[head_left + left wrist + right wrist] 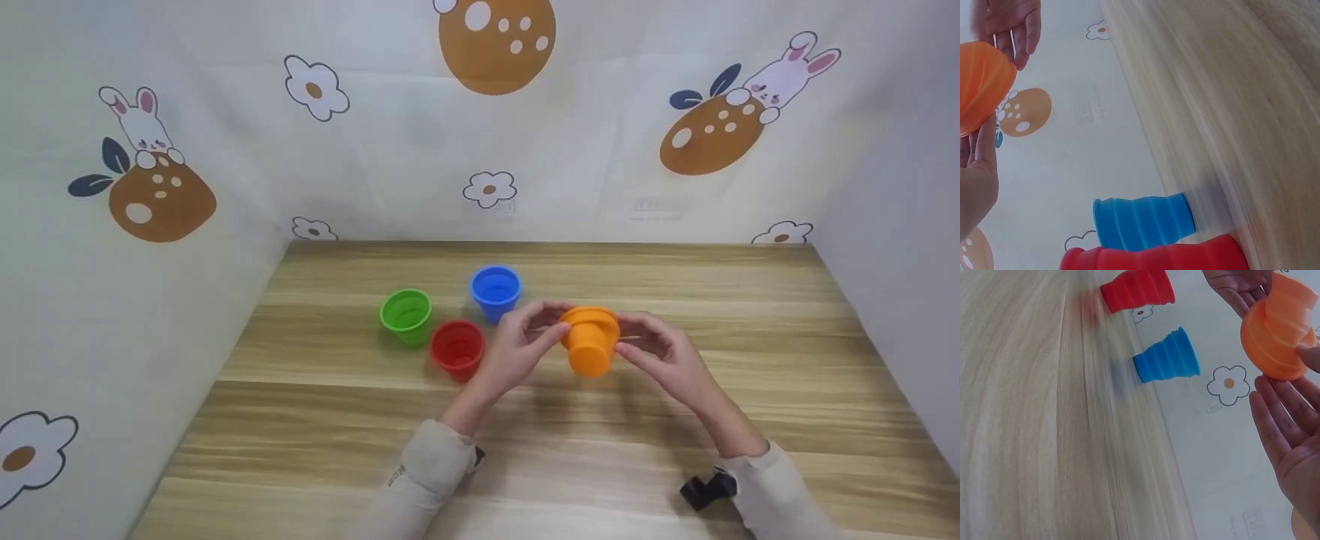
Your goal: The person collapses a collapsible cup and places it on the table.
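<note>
You are facing a pale wall covering (405,150) that is rising behind the wood-grain surface (315,427). To your left, a printed rabbit (142,129) is clinging to a spotted brown fruit (169,210); ahead, a printed white flower (489,190) is showing.

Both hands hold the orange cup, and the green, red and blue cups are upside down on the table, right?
Not upside down: in the head view the green cup, red cup and blue cup stand mouth up on the table. The left hand and right hand hold the orange cup.
</note>
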A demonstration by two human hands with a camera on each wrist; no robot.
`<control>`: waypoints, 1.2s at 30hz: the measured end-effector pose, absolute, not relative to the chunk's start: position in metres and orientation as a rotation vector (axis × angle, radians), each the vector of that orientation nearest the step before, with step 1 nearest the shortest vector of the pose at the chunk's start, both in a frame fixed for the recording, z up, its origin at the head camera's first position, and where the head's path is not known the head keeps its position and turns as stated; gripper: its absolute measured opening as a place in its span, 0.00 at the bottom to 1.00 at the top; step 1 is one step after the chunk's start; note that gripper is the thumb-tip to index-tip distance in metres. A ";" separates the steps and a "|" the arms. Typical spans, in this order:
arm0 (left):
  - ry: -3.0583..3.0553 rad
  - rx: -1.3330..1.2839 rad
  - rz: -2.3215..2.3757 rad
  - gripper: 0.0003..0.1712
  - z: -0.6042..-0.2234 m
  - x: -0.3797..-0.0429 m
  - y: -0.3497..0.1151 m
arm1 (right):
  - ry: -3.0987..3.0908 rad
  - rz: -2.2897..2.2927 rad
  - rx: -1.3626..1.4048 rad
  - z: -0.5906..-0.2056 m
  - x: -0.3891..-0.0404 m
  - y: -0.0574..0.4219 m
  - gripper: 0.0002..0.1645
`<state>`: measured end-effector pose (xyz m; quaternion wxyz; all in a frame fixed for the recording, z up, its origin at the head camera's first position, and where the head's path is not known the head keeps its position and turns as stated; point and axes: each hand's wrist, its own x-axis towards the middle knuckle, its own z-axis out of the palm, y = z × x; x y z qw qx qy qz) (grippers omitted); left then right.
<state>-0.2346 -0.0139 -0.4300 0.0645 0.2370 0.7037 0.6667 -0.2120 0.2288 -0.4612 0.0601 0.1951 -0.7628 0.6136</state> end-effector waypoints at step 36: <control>2.118 0.773 1.890 0.18 -0.435 -0.234 -0.014 | -2.195 1.551 0.620 -0.460 -0.216 0.222 0.18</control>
